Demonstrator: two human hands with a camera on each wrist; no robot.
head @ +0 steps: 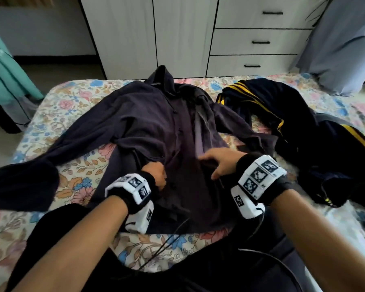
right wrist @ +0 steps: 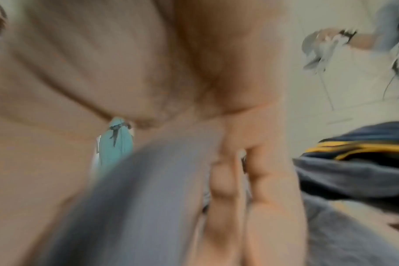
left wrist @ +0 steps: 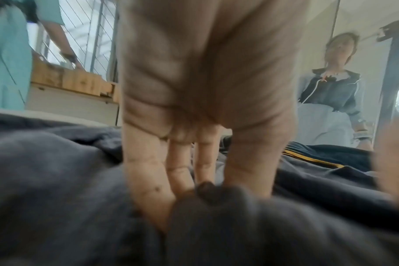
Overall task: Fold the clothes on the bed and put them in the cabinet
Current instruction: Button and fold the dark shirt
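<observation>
While spread front-up on the bed [head: 51,106], dark shirt [head: 148,123] likely soft, light, floppy; left hand [head: 156,173] pinching the placket, right hand [head: 221,163] gripping front panel; best taken at shoulders and hem

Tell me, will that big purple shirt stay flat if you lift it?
Probably not. The purple shirt lies wrinkled with sleeves sprawled over the bed, so it likely droops. It bunches under the left hand, suggesting soft, thin cloth.
</observation>
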